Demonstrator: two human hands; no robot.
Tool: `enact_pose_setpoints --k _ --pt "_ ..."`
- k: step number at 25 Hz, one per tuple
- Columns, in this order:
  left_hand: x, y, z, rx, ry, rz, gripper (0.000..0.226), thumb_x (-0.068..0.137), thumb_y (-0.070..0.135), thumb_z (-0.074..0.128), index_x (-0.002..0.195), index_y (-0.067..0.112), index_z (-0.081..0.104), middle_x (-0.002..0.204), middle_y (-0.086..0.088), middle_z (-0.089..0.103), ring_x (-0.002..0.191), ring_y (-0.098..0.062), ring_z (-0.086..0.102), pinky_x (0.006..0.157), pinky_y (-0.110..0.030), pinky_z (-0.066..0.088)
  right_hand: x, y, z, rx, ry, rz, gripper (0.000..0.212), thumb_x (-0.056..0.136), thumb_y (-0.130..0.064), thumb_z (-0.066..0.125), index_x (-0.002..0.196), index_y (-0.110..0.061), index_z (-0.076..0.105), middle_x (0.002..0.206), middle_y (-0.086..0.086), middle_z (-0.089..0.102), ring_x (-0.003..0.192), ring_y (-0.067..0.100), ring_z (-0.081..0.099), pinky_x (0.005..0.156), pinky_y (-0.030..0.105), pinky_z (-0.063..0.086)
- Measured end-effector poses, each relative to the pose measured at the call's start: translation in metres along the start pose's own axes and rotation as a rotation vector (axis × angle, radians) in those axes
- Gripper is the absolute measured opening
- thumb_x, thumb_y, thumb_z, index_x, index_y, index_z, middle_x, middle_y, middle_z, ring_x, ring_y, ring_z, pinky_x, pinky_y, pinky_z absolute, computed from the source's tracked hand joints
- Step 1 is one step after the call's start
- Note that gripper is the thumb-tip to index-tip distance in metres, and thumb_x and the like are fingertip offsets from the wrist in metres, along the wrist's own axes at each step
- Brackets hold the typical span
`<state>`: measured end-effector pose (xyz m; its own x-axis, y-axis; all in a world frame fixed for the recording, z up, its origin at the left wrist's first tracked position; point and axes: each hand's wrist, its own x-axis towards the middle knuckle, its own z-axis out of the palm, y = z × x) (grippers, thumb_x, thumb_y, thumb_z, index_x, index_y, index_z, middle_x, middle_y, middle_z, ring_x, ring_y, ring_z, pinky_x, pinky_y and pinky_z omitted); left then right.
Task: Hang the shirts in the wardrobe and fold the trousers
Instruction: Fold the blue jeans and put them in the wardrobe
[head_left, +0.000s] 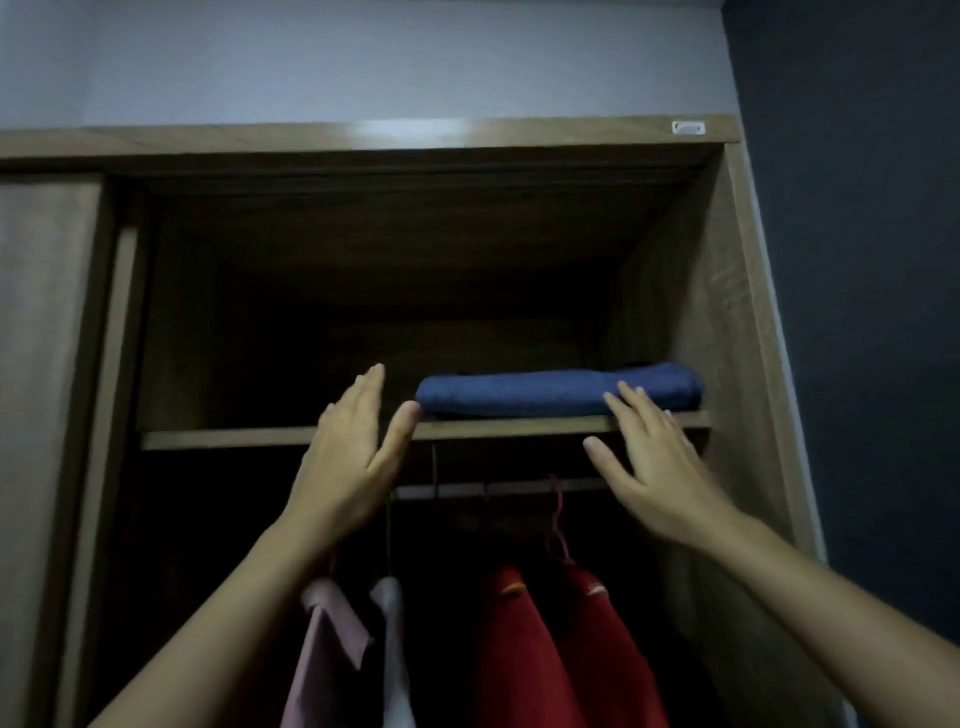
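Folded blue trousers (558, 392) lie on the wardrobe shelf (234, 438). Left hand (348, 457) and right hand (654, 467) flank them, each grip spread flat, holding nothing. Stowing seems done, so the next move is to withdraw without disturbing the fold.

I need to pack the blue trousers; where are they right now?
In the head view, the folded blue trousers lie on the upper shelf, right end, above the red shirts.
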<state>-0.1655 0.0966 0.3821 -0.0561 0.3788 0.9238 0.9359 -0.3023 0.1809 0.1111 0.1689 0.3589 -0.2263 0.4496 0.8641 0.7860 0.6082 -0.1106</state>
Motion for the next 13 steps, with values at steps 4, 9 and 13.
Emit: enact_pose_setpoints --k 4,9,13 --pt "-0.091 -0.016 -0.006 0.086 -0.094 0.047 0.080 0.083 0.061 0.016 0.145 0.012 0.033 0.149 -0.009 0.036 0.141 -0.019 0.028 0.112 -0.025 0.012 -0.060 -0.059 0.059 0.118 0.012 -0.166 0.080 0.083 -0.060 0.019 0.147 -0.011 0.024 0.157 0.005 0.017 0.144 0.011 0.007 0.115 0.027 0.002" --pt "-0.244 -0.079 -0.038 0.268 -0.361 -0.178 0.087 0.084 0.068 0.015 0.139 0.006 0.042 0.140 -0.016 0.047 0.132 -0.028 0.042 0.110 -0.039 0.029 -0.180 -0.161 0.154 0.327 -0.301 -0.273 0.073 0.089 -0.053 0.026 0.146 -0.007 0.026 0.154 0.009 0.023 0.144 0.019 0.016 0.116 0.033 0.010" --pt "-0.398 -0.116 -0.097 0.374 -0.651 -0.480 0.079 0.090 0.059 0.018 0.137 0.000 0.043 0.138 -0.020 0.049 0.129 -0.033 0.046 0.108 -0.043 0.033 -0.300 -0.241 0.217 0.418 -0.609 -0.298 0.067 0.090 -0.043 0.034 0.142 -0.002 0.032 0.150 0.016 0.033 0.140 0.029 0.030 0.114 0.042 0.021"
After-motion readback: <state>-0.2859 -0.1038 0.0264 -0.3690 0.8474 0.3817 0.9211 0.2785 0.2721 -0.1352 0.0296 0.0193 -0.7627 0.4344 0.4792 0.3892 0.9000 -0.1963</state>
